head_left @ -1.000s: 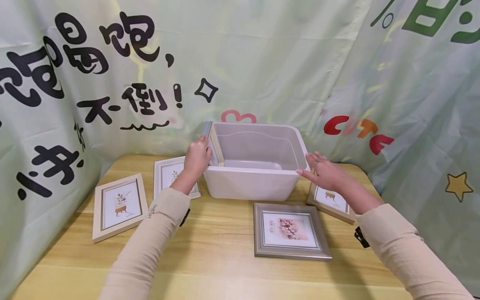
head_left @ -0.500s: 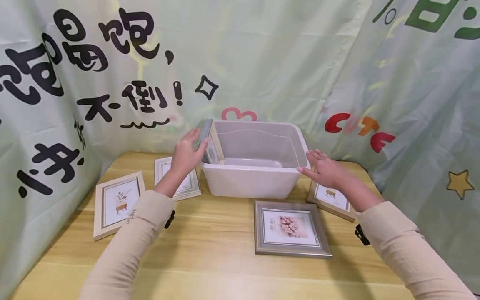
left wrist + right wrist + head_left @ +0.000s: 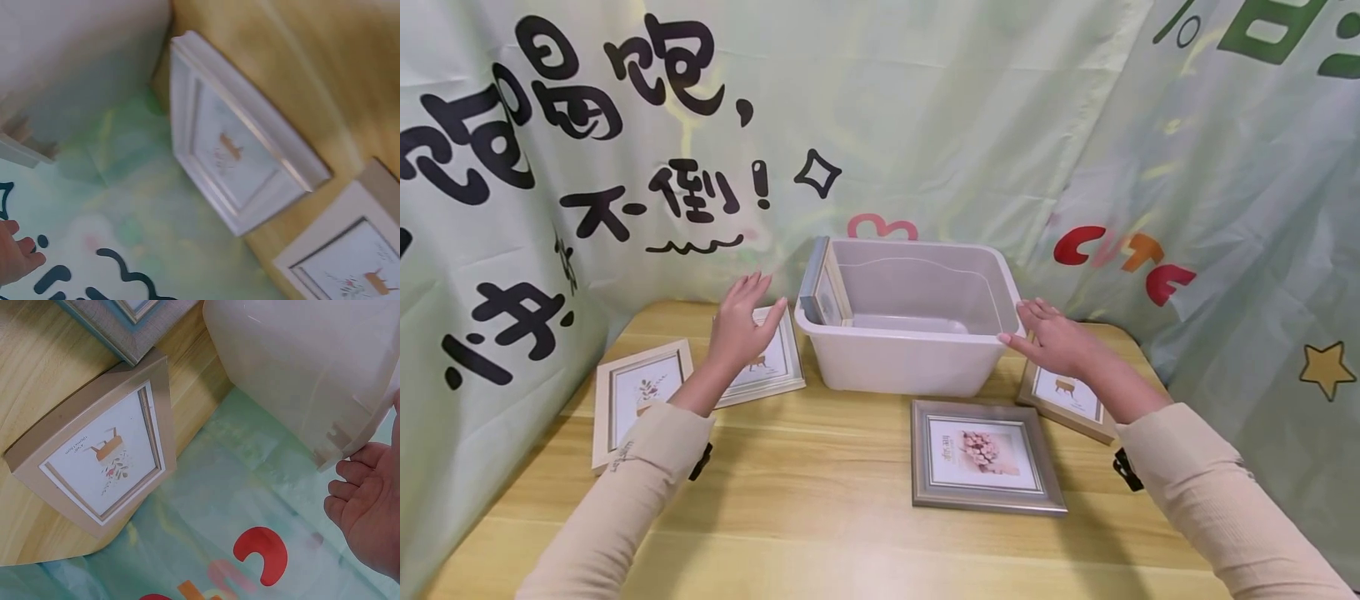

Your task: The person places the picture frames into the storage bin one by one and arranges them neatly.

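My left hand (image 3: 741,333) is off the bin, its fingers extended and holding nothing, above a white picture frame (image 3: 765,367) lying on the table. A pale grey plastic bin (image 3: 902,363) stands at the back. Against its left end a blue-edged picture frame (image 3: 813,271) stands upright, with a cream picture frame (image 3: 837,287) beside it. My right hand (image 3: 1056,342) rests against the bin's front right corner, thumb and fingers spread and touching the rim. In the right wrist view the right hand's fingers (image 3: 355,472) lie against the outer lip.
A light wood frame (image 3: 606,408) lies at the left, partly behind the left sleeve. Before the bin is a silver-brown frame (image 3: 988,502) with a flower print. A brown frame (image 3: 1093,427) lies under the right forearm. A printed curtain (image 3: 925,125) hangs behind the wooden table (image 3: 820,517).
My left hand has let go of the blue-edged frame and moved left and toward me, away from the bin. The frames stay standing in the bin. My right hand remains at the rim.
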A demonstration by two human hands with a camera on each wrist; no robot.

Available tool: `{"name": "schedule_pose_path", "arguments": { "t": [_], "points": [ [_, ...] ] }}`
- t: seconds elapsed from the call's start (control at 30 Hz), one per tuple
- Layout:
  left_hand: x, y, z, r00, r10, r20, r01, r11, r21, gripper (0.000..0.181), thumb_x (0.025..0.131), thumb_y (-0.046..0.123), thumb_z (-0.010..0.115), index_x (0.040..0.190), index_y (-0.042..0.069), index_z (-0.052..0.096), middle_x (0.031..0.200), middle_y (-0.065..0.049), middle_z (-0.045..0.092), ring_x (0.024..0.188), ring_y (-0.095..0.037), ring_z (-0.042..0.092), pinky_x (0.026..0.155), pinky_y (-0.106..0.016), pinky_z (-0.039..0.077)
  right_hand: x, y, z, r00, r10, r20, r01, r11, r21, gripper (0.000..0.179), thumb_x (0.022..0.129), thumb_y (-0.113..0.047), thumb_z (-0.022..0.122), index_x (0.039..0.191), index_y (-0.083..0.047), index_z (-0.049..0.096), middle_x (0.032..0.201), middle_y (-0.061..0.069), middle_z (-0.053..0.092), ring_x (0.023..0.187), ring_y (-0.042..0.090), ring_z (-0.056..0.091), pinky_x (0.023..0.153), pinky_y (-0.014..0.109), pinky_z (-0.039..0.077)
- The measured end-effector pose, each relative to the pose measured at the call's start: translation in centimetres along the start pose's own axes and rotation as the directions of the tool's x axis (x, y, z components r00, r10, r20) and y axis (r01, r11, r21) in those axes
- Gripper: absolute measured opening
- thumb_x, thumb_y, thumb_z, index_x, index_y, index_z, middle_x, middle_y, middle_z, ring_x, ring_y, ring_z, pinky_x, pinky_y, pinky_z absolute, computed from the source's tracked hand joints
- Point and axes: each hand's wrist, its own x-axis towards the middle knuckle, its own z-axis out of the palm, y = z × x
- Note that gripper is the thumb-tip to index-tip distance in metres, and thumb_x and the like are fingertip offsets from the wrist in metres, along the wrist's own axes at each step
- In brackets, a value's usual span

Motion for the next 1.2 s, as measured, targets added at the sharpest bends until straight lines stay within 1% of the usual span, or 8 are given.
{"name": "schedule_pose_path", "arguments": {
  "t": [0.13, 0.27, 0.43, 0.63, 0.8, 0.97, 1.1, 1.2],
  "points": [
    [-1.2, -1.2, 0.2, 1.0, 0.015, 0.019, -0.015, 1.0, 0.02, 0.049, 0.087, 0.021, 0.059, 0.127, -0.006, 0.052, 0.132, -0.029, 0.048, 0.128, -0.045, 0.039, 0.11, -0.053, 0.026, 0.1, 0.1, 0.1, 1.0, 0.004, 0.002, -0.004, 1.0, 0.0, 0.079, 0.095, -0.051, 0.04, 0.143, 0.009, 0.021, 0.148, 0.031, 0.021, 0.138, 0.049, 0.013, 0.11, 0.059, 0.018],
    [-2.4, -2.4, 0.3, 0.999, 0.017, 0.041, -0.019, 0.999, 0.036, 0.05, 0.086, 0.021, 0.059, 0.128, -0.006, 0.051, 0.133, -0.03, 0.047, 0.128, -0.046, 0.038, 0.11, -0.055, 0.025, 0.0, 0.2, 0.2, 1.0, 0.011, 0.003, -0.011, 1.0, 0.005, 0.079, 0.095, -0.051, 0.04, 0.143, 0.008, 0.02, 0.149, 0.03, 0.02, 0.138, 0.048, 0.012, 0.11, 0.06, 0.017],
    [-4.0, -3.6, 0.5, 0.993, -0.011, 0.116, 0.0, 0.995, 0.098, 0.054, 0.086, 0.025, 0.058, 0.13, -0.006, 0.05, 0.137, -0.029, 0.043, 0.129, -0.048, 0.036, 0.109, -0.06, 0.022, 0.0, 0.2, 0.3, 1.0, 0.012, 0.006, -0.012, 1.0, 0.008, 0.08, 0.094, -0.052, 0.039, 0.143, 0.008, 0.02, 0.149, 0.03, 0.019, 0.138, 0.048, 0.012, 0.11, 0.06, 0.017],
    [-5.7, -4.8, 0.9, 0.98, -0.017, 0.199, -0.02, 0.983, 0.181, 0.058, 0.085, 0.028, 0.059, 0.13, -0.006, 0.049, 0.135, -0.033, 0.042, 0.127, -0.051, 0.035, 0.106, -0.062, 0.025, 0.0, 0.2, 0.2, 1.0, 0.001, 0.006, -0.001, 1.0, -0.004, 0.08, 0.095, -0.052, 0.039, 0.143, 0.009, 0.021, 0.148, 0.031, 0.02, 0.138, 0.049, 0.013, 0.111, 0.059, 0.017],
    [-6.9, -5.4, 1.0, 0.959, -0.054, 0.279, -0.005, 0.978, 0.208, 0.061, 0.086, 0.032, 0.057, 0.134, -0.004, 0.045, 0.14, -0.032, 0.037, 0.13, -0.052, 0.03, 0.107, -0.064, 0.022, 0.1, 0.1, 0.1, 1.0, 0.0, 0.011, 0.0, 1.0, -0.012, 0.079, 0.095, -0.051, 0.039, 0.143, 0.009, 0.021, 0.148, 0.031, 0.02, 0.137, 0.049, 0.014, 0.111, 0.059, 0.018],
    [-8.2, -6.3, 1.6, 0.938, -0.075, 0.34, -0.004, 0.974, 0.226, 0.062, 0.087, 0.033, 0.056, 0.135, -0.004, 0.044, 0.142, -0.032, 0.033, 0.131, -0.053, 0.027, 0.107, -0.065, 0.02, 0.1, 0.0, 0.0, 1.0, 0.005, 0.015, -0.004, 1.0, -0.019, 0.079, 0.095, -0.05, 0.039, 0.143, 0.009, 0.02, 0.148, 0.031, 0.02, 0.137, 0.049, 0.014, 0.11, 0.059, 0.019],
    [-9.5, -7.0, 2.2, 0.913, -0.074, 0.402, -0.032, 0.968, 0.25, 0.065, 0.088, 0.035, 0.055, 0.138, -0.003, 0.039, 0.145, -0.031, 0.029, 0.133, -0.053, 0.024, 0.108, -0.066, 0.016, 0.1, -0.1, 0.1, 1.0, 0.003, 0.01, -0.003, 1.0, -0.025, 0.078, 0.095, -0.051, 0.038, 0.143, 0.009, 0.02, 0.148, 0.031, 0.021, 0.137, 0.048, 0.015, 0.11, 0.059, 0.019],
    [-10.5, -7.5, 2.6, 0.893, -0.059, 0.445, -0.069, 0.961, 0.267, 0.07, 0.088, 0.038, 0.053, 0.141, -0.004, 0.033, 0.147, -0.032, 0.024, 0.134, -0.054, 0.019, 0.108, -0.067, 0.013, 0.2, 0.0, 0.2, 1.0, 0.001, 0.005, -0.001, 1.0, -0.027, 0.079, 0.095, -0.051, 0.037, 0.143, 0.009, 0.02, 0.148, 0.031, 0.021, 0.137, 0.048, 0.015, 0.11, 0.059, 0.02]
  ]
}}
